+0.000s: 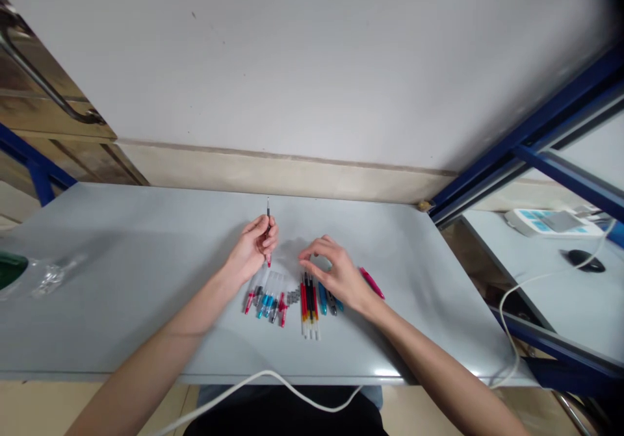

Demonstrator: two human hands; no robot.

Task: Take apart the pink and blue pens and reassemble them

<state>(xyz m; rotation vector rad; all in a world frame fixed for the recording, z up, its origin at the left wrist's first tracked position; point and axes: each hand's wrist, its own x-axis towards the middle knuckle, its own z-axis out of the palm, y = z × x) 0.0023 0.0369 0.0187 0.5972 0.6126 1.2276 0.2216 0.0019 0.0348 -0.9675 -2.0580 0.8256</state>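
Note:
My left hand [254,244] is closed round a partly assembled pen held upright above the table. A dark refill [268,212] with a metal tip sticks up from its top, and a red end [268,261] shows below my fingers. To the right, my right hand [336,270] hovers over the refills, thumb and forefinger brought together in a pinch; anything between them is too small to make out. Several red and black refills [310,299] lie side by side beneath it. Left of them are several clear pen barrels [275,283] with red, blue and dark ends.
Small grey pieces [293,297] lie between barrels and refills. Blue and dark pen parts [331,301] and a red one [372,283] are at right. A clear plastic bag [49,279] lies far left. A white cable [266,373] crosses the table's front edge.

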